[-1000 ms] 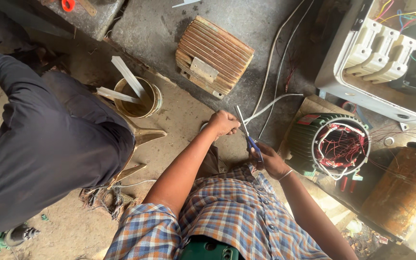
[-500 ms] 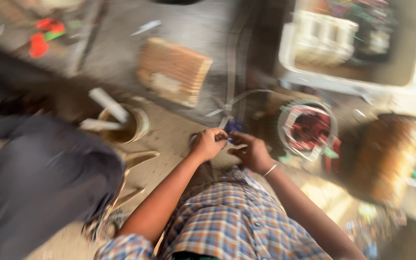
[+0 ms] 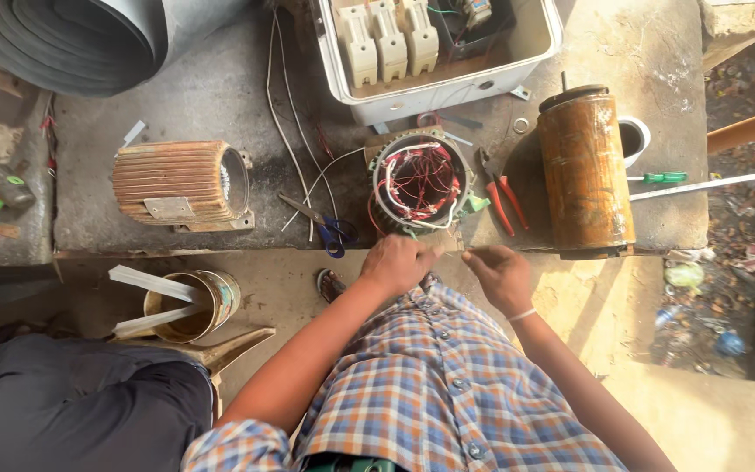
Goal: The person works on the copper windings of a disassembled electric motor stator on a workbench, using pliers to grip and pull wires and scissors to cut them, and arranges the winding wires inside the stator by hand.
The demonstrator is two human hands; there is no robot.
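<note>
My left hand (image 3: pixel 399 262) is closed in a fist at the bench's front edge, just below a motor stator (image 3: pixel 419 182) with red windings and white lead wires. My right hand (image 3: pixel 500 275), with a pale band on the wrist, is pinched shut beside it. A thin pale wire (image 3: pixel 453 251) runs between the two hands, and each hand grips one end. Blue-handled scissors (image 3: pixel 327 225) lie on the bench left of my left hand.
Red pliers (image 3: pixel 502 203), a rusty cylinder (image 3: pixel 580 170), a green screwdriver (image 3: pixel 662 177), a finned motor housing (image 3: pixel 176 183) and a white electrical box (image 3: pixel 500 74) sit on the concrete bench. A tin can (image 3: pixel 207 297) with white strips and another person (image 3: pixel 72 411) are at lower left.
The scissors that were in my right hand now lie on the bench. Both hands have come together in front of the stator, and the view has swung toward the bench.
</note>
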